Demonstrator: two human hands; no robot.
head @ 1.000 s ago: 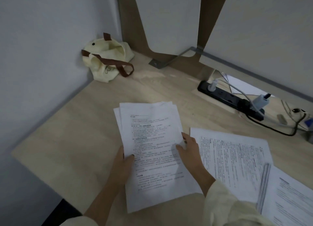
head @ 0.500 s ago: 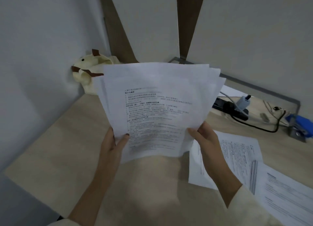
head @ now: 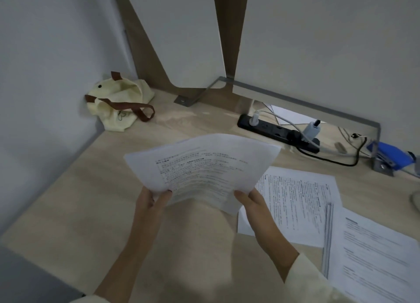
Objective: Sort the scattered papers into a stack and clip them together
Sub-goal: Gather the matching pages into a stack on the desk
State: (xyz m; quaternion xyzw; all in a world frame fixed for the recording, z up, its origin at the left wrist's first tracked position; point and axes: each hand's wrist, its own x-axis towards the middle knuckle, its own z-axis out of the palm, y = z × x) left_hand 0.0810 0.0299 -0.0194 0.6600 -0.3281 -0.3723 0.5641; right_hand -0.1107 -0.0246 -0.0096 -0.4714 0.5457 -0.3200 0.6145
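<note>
A stack of printed white papers [head: 204,168] is held above the wooden desk [head: 79,196], tilted away from me with its sheets slightly fanned. My left hand [head: 151,200] grips its lower left edge, thumb on top. My right hand [head: 254,202] grips the lower right edge. More printed sheets [head: 297,200] lie flat on the desk to the right, and another sheet [head: 377,257] overlaps them at the lower right. No clip can be made out.
A cream cloth bag [head: 118,105] with brown straps sits in the back left corner. A black power strip [head: 277,130] with plugs and cables lies along the back. A blue object [head: 391,155] sits at the far right by a metal bracket.
The stack went from lying on the desk to being lifted upright in both hands, and has now dropped lower and tilted away from me. Both hands keep their hold on the lower edges.
</note>
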